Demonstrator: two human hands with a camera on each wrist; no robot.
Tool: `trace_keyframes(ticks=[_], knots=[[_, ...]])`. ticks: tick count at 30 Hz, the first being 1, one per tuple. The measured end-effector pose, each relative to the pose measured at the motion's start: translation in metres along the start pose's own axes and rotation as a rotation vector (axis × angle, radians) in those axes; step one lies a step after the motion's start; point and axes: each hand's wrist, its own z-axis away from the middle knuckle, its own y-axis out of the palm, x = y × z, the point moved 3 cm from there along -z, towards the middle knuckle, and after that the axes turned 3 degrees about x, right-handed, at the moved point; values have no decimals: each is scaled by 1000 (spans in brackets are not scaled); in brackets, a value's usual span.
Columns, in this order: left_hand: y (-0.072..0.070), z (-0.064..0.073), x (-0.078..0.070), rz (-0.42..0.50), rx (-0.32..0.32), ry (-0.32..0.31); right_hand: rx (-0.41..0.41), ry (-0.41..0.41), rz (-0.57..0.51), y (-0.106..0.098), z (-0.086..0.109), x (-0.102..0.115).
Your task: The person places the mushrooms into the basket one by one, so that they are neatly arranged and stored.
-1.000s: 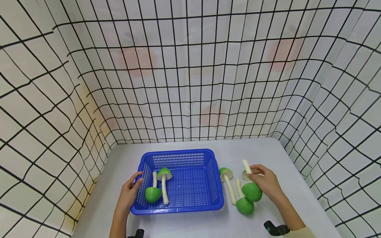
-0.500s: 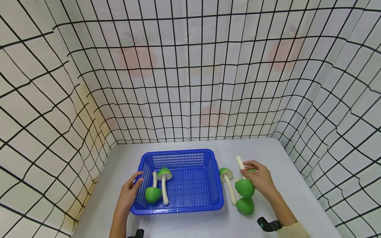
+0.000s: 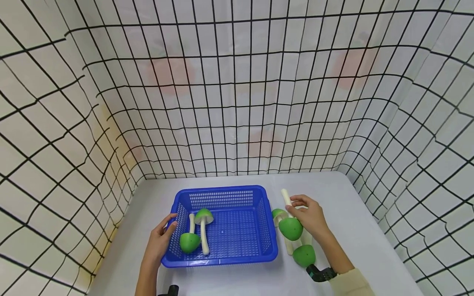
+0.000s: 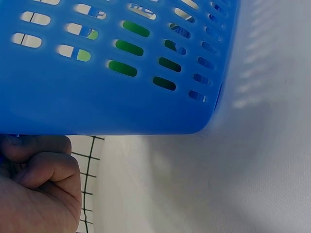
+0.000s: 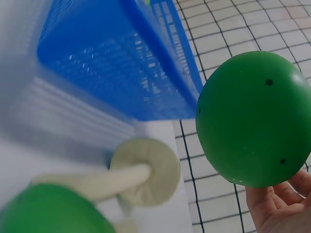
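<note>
My right hand (image 3: 309,216) pinches a green-capped toy mushroom (image 3: 290,228) by its white stem, cap toward me, just right of the basket. In the right wrist view the held mushroom's dark-spotted cap (image 5: 255,119) covers part of the hand. Below it lie a mushroom (image 3: 278,214) close to the basket's right wall and another green-capped mushroom (image 3: 304,255) nearer me; a further pale stem is mostly hidden. My left hand (image 3: 160,238) holds the left rim of the blue plastic basket (image 3: 222,261), its fingers curled there in the left wrist view. Two mushrooms (image 3: 190,242) lie inside, on the left.
A white table (image 3: 252,281) bears everything. Black wire mesh (image 3: 237,94) over pale, patterned sheeting closes the back and both sides. Dark wrist devices (image 3: 320,273) sit on both wrists.
My right hand has carried the held mushroom leftward from the right-hand group toward the basket, passing over the lying mushrooms. The left hand and basket have stayed in place.
</note>
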Motion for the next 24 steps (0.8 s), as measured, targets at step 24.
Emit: trace_keyframes(ticks=[24], knots=[[1,1,-3,25,14,10,85,-84,-79,64,-15,41]])
